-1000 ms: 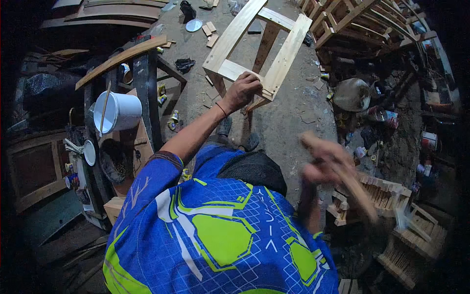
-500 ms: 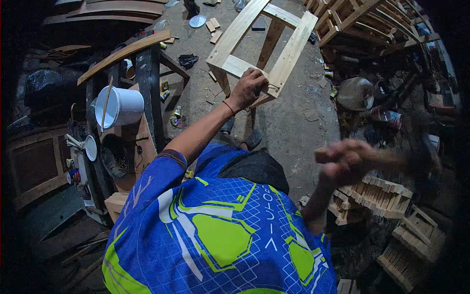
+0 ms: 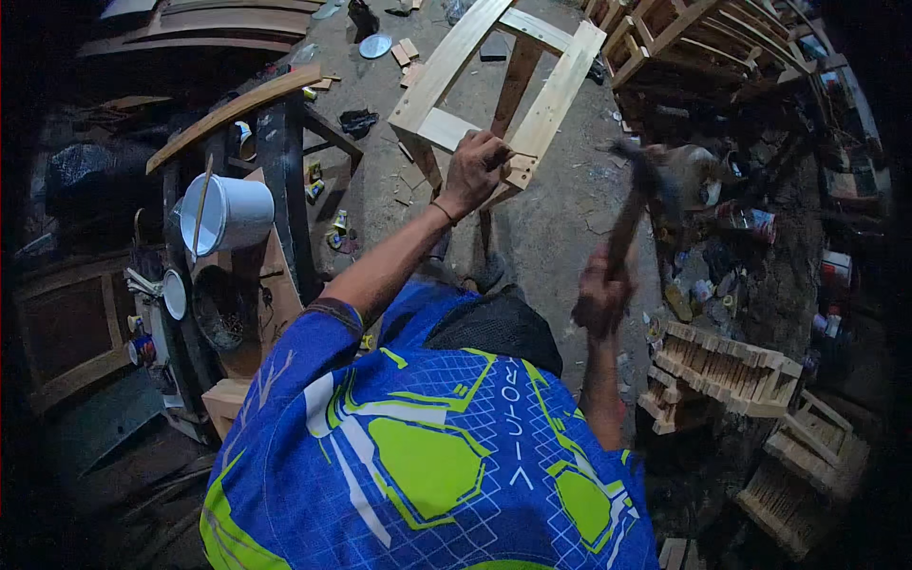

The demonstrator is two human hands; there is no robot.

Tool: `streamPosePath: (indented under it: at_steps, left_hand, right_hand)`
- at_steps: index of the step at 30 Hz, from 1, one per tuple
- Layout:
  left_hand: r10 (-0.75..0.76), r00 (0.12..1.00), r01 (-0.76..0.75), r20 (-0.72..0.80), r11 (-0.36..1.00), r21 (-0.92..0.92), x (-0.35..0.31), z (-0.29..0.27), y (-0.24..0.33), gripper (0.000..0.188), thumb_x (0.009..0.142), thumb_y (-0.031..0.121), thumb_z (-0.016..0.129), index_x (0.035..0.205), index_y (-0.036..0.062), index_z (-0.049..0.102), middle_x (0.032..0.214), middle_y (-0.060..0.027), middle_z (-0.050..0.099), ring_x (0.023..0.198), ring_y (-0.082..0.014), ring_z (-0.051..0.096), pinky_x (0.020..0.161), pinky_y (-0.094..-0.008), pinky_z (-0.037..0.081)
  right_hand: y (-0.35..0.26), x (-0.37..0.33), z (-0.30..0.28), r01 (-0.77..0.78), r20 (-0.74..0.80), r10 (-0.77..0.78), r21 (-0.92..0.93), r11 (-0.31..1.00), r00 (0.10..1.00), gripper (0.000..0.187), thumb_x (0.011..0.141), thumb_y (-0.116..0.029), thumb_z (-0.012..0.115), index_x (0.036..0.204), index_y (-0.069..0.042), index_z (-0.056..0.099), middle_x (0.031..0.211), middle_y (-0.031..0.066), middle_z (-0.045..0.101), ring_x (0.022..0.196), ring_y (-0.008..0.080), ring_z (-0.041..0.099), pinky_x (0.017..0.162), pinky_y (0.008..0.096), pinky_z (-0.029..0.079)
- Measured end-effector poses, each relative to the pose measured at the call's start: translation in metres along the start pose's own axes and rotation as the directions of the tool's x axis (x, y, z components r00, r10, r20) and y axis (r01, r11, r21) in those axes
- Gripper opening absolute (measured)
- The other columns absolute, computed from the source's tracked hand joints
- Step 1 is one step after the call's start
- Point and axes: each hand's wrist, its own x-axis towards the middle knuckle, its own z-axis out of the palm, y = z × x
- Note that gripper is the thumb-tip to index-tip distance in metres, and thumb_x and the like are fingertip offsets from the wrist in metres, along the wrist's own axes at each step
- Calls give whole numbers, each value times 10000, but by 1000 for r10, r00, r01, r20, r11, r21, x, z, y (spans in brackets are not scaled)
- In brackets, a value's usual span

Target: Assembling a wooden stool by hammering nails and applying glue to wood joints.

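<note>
A pale wooden stool or chair frame stands on the floor ahead of me, with dark peg or screw spots at its corners. My left hand rests on its near rail, fingers pinched around a thin wooden peg by the near right corner. Off to the right, my right hand grips the handle of a hammer. The hammer is raised, its dark head pointing away from me and blurred by motion, apart from the frame. Where the peg's lower end sits is hidden.
At left, a white bucket with a stick across it stands near a dark trestle and a curved board. Stacked wooden slats lie at lower right. More wooden frames stand at upper right. Scraps and tins litter the floor.
My right hand has moved left and swung the hammer from pointing right to pointing forward. My left hand stays on the frame's corner; the view has shifted slightly.
</note>
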Motion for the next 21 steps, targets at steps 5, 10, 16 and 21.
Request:
streamPosePath:
  at_steps: [5, 10, 16, 21]
  left_hand:
    - [75, 997, -77, 20, 990, 115, -3, 3, 3, 166, 729, 22, 681, 882, 62, 630, 897, -105, 609, 920, -340, 577, 804, -433, 468]
    - [94, 996, -92, -11, 989, 119, 0, 1, 7, 169, 722, -7, 647, 880, 51, 626, 885, -126, 603, 915, -359, 565, 791, -444, 465]
    - [42, 999, -45, 23, 990, 136, -1, -6, 10, 113, 750, 31, 672, 846, 46, 615, 821, -118, 578, 862, -347, 547, 766, -431, 449]
    - [-134, 991, 135, -10, 989, 61, 4, -4, 20, 83, 817, 78, 672, 859, 18, 633, 836, -153, 611, 845, -362, 580, 767, -436, 458]
  right_hand:
    - [-116, 51, -103, 470, -479, -236, 458, 754, 845, 415, 984, -488, 442, 1031, -90, 551, 765, -6, 495, 630, 151, 472, 551, 272, 409]
    - [-166, 54, -112, 828, -616, -619, 101, 552, 488, 503, 992, -602, 387, 883, -126, 512, 724, -2, 531, 691, 185, 535, 583, 282, 449]
    - [1, 28, 26, -193, 341, 350, -417, 888, 873, 350, 992, -307, 527, 1123, 18, 538, 914, 269, 651, 896, 459, 635, 716, 461, 492]
    - [42, 19, 16, -168, 166, 183, -100, 981, 969, 323, 980, -289, 544, 1048, 27, 558, 804, 222, 620, 794, 412, 641, 712, 452, 487]
